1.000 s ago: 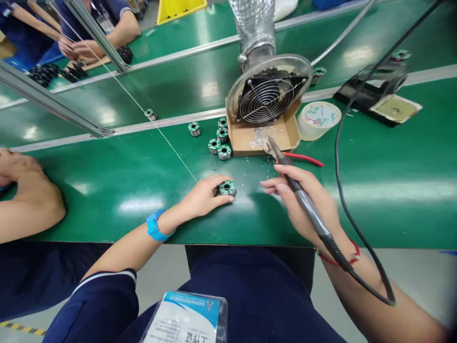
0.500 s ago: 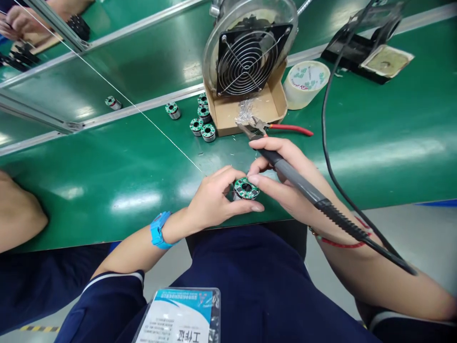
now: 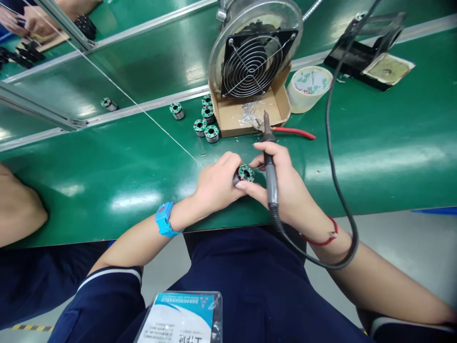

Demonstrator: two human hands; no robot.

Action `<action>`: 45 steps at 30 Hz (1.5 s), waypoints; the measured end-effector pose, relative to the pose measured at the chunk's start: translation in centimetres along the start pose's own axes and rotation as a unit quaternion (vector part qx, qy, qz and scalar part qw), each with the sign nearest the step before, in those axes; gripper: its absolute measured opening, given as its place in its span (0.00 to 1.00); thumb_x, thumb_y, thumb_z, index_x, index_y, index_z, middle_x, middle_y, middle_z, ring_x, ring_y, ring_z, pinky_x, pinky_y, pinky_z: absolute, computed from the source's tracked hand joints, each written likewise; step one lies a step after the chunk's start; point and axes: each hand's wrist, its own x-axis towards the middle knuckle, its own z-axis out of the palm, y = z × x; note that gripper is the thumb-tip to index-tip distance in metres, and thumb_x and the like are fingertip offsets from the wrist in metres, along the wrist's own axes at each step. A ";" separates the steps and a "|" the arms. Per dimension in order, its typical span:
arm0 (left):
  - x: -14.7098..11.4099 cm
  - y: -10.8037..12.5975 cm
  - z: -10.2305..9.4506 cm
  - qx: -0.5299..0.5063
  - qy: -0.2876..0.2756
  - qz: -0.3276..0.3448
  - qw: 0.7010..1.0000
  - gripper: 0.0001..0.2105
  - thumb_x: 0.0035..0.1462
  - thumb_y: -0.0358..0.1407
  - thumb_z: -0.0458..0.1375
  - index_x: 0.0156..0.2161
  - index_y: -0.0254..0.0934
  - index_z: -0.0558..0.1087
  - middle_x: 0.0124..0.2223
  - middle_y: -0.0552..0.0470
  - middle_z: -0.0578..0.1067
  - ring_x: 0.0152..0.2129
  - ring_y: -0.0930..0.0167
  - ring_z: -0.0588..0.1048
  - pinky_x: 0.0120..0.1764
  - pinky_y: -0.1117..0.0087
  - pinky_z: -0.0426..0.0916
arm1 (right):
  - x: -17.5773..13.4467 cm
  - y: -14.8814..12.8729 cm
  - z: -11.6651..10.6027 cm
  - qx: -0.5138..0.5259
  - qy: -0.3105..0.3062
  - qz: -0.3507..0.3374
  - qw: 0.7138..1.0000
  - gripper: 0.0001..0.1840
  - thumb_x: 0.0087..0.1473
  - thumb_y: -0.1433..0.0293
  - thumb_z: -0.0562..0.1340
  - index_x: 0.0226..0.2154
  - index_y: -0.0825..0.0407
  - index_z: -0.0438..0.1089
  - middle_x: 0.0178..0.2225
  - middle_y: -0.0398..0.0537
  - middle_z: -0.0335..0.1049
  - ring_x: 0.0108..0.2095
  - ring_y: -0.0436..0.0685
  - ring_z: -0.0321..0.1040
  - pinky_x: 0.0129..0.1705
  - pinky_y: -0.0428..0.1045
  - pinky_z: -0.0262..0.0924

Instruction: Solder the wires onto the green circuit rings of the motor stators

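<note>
1. Two bare hands meet at a short metal cylinder topped with a green ring-shaped circuit board (image 3: 245,174). It is tilted, lying between the fingertips of both hands.
2. Left hand (image 3: 218,183): fingers curled inward around the cylinder's far-left side, gripping it.
3. Right hand (image 3: 283,178): partly curled, with a dark grey pen-shaped soldering iron (image 3: 272,183) held along its palm side. Its thumb touches the cylinder's near edge; its other fingertips are close to the board, and their contact is unclear. The iron's metal tip points away from the cylinder.
4. Just beyond the right hand lie wire cutters with red handles (image 3: 294,133), at the front of a brown cardboard tray (image 3: 233,130). Over the tray stands a black fan with a round wire guard (image 3: 252,69).
5. Beyond and right of the right hand stands a pale, wide tape roll (image 3: 310,91).
6. Five similar board-topped cylinders (image 3: 212,134) stand beyond the left hand, four clustered beside the tray and one apart, farther left.
</note>
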 end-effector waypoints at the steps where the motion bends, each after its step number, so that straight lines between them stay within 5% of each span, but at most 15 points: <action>1: 0.4 -0.2 0.0 0.017 -0.026 -0.020 0.999 0.09 0.57 0.35 0.61 0.38 0.38 0.64 0.39 0.50 0.70 0.31 0.69 0.70 0.29 0.68 0.59 | 0.1 0.4 0.2 -0.033 -0.013 0.006 0.999 0.34 0.53 0.58 0.68 0.58 0.48 0.59 0.44 0.48 0.70 0.44 0.57 0.71 0.49 0.56 0.69; 3: 1.0 -1.0 -0.1 -0.009 -0.075 -0.045 0.996 0.11 0.54 0.32 0.60 0.42 0.37 0.64 0.42 0.49 0.70 0.35 0.67 0.71 0.32 0.66 0.63 | 0.5 1.2 0.6 -0.088 -0.044 0.002 0.995 0.31 0.55 0.61 0.66 0.58 0.49 0.61 0.47 0.52 0.71 0.48 0.62 0.71 0.53 0.61 0.68; 6: 1.7 -3.0 -0.1 -0.197 -0.114 -0.098 0.969 0.17 0.48 0.26 0.60 0.42 0.38 0.61 0.37 0.54 0.68 0.32 0.72 0.70 0.34 0.68 0.67 | 1.3 2.4 0.7 -0.136 -0.085 -0.038 0.986 0.29 0.57 0.67 0.60 0.61 0.51 0.61 0.50 0.57 0.72 0.51 0.66 0.69 0.55 0.67 0.67; 9: 1.9 -4.9 0.1 -0.393 -0.105 -0.153 0.901 0.12 0.49 0.25 0.54 0.39 0.39 0.60 0.31 0.58 0.65 0.24 0.76 0.66 0.27 0.73 0.65 | 1.7 3.1 0.4 -0.131 -0.120 -0.072 0.981 0.26 0.60 0.71 0.56 0.60 0.50 0.64 0.54 0.55 0.73 0.53 0.64 0.70 0.57 0.65 0.66; 11: 1.7 -5.4 0.3 -0.430 -0.083 -0.144 0.887 0.08 0.52 0.25 0.51 0.37 0.39 0.61 0.28 0.59 0.65 0.21 0.77 0.65 0.25 0.74 0.63 | 1.5 3.1 -0.1 -0.107 -0.108 -0.093 0.984 0.24 0.63 0.69 0.56 0.61 0.48 0.64 0.56 0.52 0.74 0.57 0.61 0.70 0.61 0.63 0.66; 14: 1.2 -5.1 0.4 -0.364 -0.032 -0.076 0.928 0.07 0.53 0.23 0.52 0.35 0.37 0.67 0.28 0.58 0.67 0.23 0.77 0.66 0.27 0.74 0.62 | 0.3 2.8 -1.0 -0.061 -0.011 -0.079 0.995 0.25 0.64 0.65 0.59 0.62 0.45 0.64 0.53 0.50 0.76 0.52 0.57 0.75 0.59 0.59 0.69; 17: 0.6 -4.2 0.3 -0.250 0.014 -0.010 0.968 0.08 0.54 0.21 0.53 0.34 0.35 0.71 0.31 0.55 0.70 0.27 0.76 0.67 0.31 0.73 0.63 | -1.5 2.4 -1.9 0.010 0.122 -0.029 0.992 0.20 0.60 0.67 0.65 0.54 0.47 0.73 0.45 0.48 0.79 0.33 0.50 0.77 0.40 0.49 0.75; 20: 0.4 -3.9 0.1 -0.177 0.037 0.032 0.983 0.10 0.54 0.19 0.54 0.33 0.36 0.71 0.31 0.55 0.69 0.27 0.76 0.66 0.32 0.73 0.63 | -2.9 1.9 -2.3 0.103 0.181 0.008 0.978 0.10 0.58 0.69 0.67 0.44 0.50 0.78 0.29 0.43 0.77 0.22 0.47 0.71 0.23 0.43 0.66; 25: 0.3 -3.9 0.2 -0.158 0.063 0.052 0.984 0.11 0.52 0.17 0.53 0.32 0.36 0.70 0.29 0.56 0.67 0.27 0.75 0.66 0.32 0.72 0.63 | -3.5 1.6 -2.3 0.163 0.155 0.041 0.973 0.07 0.59 0.69 0.66 0.40 0.53 0.77 0.25 0.41 0.75 0.21 0.47 0.72 0.20 0.42 0.66; 35: 0.6 -3.2 1.0 -0.152 0.026 0.008 0.988 0.11 0.54 0.19 0.53 0.34 0.38 0.70 0.33 0.55 0.69 0.33 0.71 0.73 0.40 0.66 0.71 | -3.0 1.7 -2.6 0.127 0.160 0.031 0.979 0.09 0.58 0.67 0.67 0.39 0.55 0.78 0.23 0.43 0.75 0.20 0.48 0.72 0.18 0.42 0.64; 41: 0.8 -4.1 1.8 -0.197 -0.005 0.007 0.980 0.16 0.61 0.28 0.58 0.53 0.42 0.70 0.41 0.54 0.72 0.32 0.74 0.75 0.36 0.69 0.73 | -2.4 1.5 -2.7 0.097 0.158 0.014 0.983 0.08 0.58 0.66 0.67 0.39 0.54 0.78 0.23 0.40 0.75 0.22 0.47 0.73 0.20 0.42 0.66; 45: 1.1 -4.7 2.3 -0.171 -0.008 0.063 0.983 0.13 0.64 0.34 0.59 0.53 0.42 0.71 0.39 0.53 0.73 0.38 0.69 0.77 0.41 0.67 0.76 | -1.6 1.5 -2.9 0.095 0.161 0.016 0.982 0.09 0.59 0.63 0.67 0.37 0.52 0.78 0.22 0.37 0.73 0.21 0.47 0.72 0.19 0.44 0.65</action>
